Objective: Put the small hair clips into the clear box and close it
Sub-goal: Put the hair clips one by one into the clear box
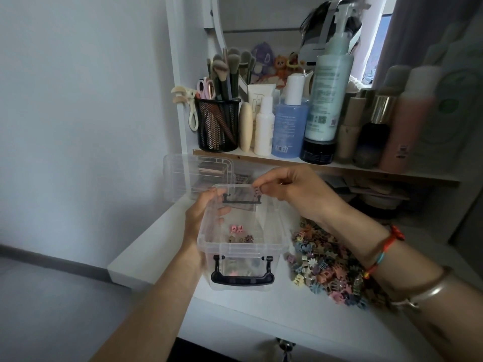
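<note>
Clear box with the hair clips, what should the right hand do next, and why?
Probably release the pinched clip so it drops in. The right hand holds it at the far rim of the open clear box, which the left hand steadies; a few clips lie inside, and a pile waits on the desk.

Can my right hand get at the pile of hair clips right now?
Probably yes: the pile lies uncovered just right of the clear box, close by. The right hand pinches one clip it should drop first.
</note>
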{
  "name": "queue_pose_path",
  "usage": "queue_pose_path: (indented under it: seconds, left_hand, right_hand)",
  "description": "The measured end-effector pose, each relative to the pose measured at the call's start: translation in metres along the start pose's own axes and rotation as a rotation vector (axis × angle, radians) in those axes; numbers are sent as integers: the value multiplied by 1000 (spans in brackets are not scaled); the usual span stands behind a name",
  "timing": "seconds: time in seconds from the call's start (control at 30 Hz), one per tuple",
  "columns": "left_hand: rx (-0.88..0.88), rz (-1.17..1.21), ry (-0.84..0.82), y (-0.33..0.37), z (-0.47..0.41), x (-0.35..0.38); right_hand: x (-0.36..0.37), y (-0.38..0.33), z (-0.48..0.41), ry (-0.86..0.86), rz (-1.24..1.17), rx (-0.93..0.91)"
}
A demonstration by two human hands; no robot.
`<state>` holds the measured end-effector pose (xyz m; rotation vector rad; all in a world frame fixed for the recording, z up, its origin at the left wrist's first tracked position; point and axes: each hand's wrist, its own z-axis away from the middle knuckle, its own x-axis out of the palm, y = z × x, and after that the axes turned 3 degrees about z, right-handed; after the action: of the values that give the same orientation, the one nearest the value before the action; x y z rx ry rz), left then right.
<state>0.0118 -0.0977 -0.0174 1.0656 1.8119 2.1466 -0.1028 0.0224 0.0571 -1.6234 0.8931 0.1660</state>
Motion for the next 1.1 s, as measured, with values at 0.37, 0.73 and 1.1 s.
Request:
queue_pose_path:
  seconds: [0.37, 0.73, 1.1]
  left_hand:
    - [33, 27, -2, -9, -7, -4]
    - [33, 53, -22, -7, -10, -7]
    - [1, 56, -18, -3, -4, -4]
  right_hand:
    - [-23, 35, 7, -279, 419, 114]
    - [-26, 18, 10, -79, 300, 2]
    - [-22, 34, 9, -180, 546, 78]
